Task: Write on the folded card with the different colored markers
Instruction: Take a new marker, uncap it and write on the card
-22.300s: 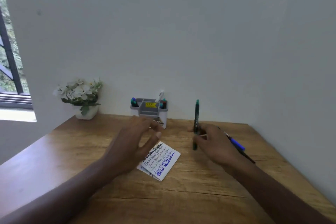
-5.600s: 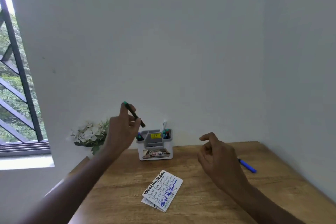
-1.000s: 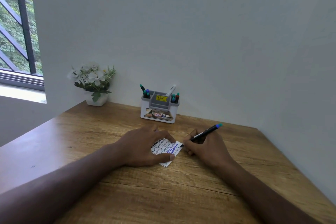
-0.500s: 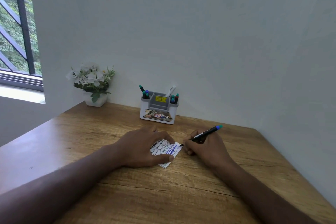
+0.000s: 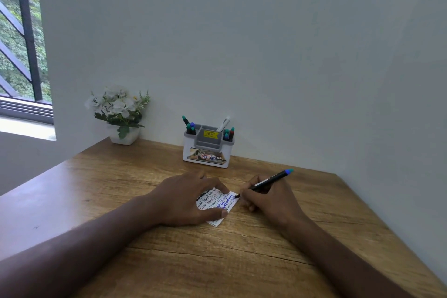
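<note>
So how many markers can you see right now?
7: three in the holder's left slot, a white one at the back, two on its right, one in the right hand. More may be hidden.

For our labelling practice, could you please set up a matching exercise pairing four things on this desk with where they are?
Things:
1. folded card
2. marker
3. flower pot
4. pen holder

Places:
A. far left corner, by the wall
B. under the left hand
C. by the wall, middle
D. in the right hand

Pairs: 1-B, 2-D, 3-A, 4-C
</note>
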Motion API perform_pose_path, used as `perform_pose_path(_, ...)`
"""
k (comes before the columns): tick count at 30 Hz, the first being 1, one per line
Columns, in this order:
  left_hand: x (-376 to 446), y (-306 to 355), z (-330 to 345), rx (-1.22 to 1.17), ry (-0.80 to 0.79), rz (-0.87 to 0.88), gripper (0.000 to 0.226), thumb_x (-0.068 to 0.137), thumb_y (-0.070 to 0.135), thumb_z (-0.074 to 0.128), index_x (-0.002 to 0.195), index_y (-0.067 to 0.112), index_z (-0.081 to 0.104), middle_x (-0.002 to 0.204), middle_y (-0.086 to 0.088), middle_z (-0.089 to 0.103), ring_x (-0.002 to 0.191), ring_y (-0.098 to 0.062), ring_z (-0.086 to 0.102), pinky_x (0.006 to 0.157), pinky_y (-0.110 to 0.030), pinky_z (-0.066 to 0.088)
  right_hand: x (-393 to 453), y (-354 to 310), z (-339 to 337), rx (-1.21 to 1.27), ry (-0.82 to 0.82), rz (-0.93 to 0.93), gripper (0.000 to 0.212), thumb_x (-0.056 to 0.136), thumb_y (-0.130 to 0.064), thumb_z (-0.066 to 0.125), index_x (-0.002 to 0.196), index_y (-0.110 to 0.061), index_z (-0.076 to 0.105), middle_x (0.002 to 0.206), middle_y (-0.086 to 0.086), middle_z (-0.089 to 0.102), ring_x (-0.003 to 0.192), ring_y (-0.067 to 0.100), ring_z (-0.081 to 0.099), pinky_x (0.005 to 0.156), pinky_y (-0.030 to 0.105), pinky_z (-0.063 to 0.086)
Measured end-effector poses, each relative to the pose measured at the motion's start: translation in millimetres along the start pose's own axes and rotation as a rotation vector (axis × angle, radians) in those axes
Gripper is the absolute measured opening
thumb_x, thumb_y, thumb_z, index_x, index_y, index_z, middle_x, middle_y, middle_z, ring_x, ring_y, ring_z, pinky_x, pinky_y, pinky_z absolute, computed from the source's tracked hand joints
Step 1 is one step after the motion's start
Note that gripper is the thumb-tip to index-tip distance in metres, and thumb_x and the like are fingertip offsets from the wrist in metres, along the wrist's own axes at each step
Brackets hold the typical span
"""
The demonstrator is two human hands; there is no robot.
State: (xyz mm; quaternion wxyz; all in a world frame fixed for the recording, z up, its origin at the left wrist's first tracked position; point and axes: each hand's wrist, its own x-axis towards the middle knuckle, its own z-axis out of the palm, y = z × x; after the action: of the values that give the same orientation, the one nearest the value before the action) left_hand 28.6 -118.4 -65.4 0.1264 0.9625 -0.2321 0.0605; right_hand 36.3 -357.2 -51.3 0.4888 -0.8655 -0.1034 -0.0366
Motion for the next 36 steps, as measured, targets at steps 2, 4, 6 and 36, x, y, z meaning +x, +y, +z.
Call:
perform_pose_path(2,-0.6,-0.5,0.3,-0.001,0.002,0.004,0.061,0.088,0.088,0.047,0.143,0.062,0.041,0.113,0.021,0.048,0.106,-0.003,0.05,0.076,-0.027,0.043,-0.4,-1.0,-0.6,-0.046,-0.045,-0.011,0.006,0.085,-0.018,0.078,0.085,-0.012,0.078,0.073,0.005,0.079,0.061,0.008,0.07,0.063,0.022,0.059)
perform_pose_path(4,-0.4,-0.6,0.3,-0.002,0.0,0.004,0.061,0.088,0.087,0.047,0.143,0.062,0.041,0.112,0.021,0.047,0.105,-0.003,0.049,0.074,-0.026,0.042,1.0,-1.3,-0.2,-0.066,-0.048,-0.01,0.008,0.085,-0.019,0.077,0.084,-0.01,0.077,0.073,0.006,0.079,0.061,0.009,0.07,0.065,0.025,0.061)
perform_pose_path(6,0.1,-1.1,0.4,-0.002,0.0,0.003,0.061,0.088,0.088,0.047,0.143,0.063,0.04,0.11,0.023,0.045,0.104,-0.002,0.048,0.073,-0.025,0.04,2.1,-0.6,0.2,-0.055,-0.009,-0.002,0.009,0.085,-0.019,0.076,0.084,-0.011,0.077,0.074,0.006,0.079,0.063,0.011,0.072,0.069,0.027,0.063)
perform_pose_path(36,-4.0,-11.5,-2.2,-0.256,0.225,0.027,0.034,0.112,0.03,0.043,0.143,0.044,0.038,0.129,0.02,0.055,0.116,0.007,0.049,0.095,-0.021,0.043,-0.6,0.2,-13.5,0.509,0.289,0.079,0.01,0.086,0.0,0.076,0.086,-0.01,0.077,0.084,0.004,0.081,0.086,0.022,0.079,0.085,0.035,0.065)
